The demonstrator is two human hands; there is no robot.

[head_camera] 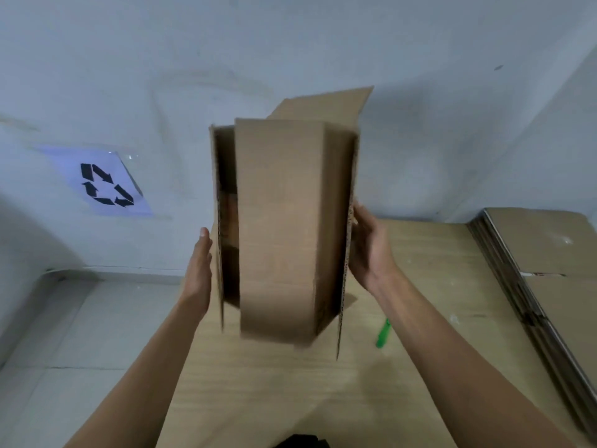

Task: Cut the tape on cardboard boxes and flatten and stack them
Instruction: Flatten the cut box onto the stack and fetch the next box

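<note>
Box (277, 221) aloft, flaps loose: flattening step. Left hand (198, 270) flat against one side; right hand (368, 250) opposite, fingers hidden, grip unclear. Next: collapse sideways, add to stack (542, 253).

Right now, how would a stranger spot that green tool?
Start at the wooden table. On it, between the raised cardboard box and the stack of flattened boxes at the right, lies the green tool. It is the only bright, slim thing among brown cardboard.

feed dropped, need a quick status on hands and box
Left hand flat against brown cardboard box, right hand gripping its right edge. Box held above wooden table, flaps loose. Green plastic cutter lies clear.
</note>
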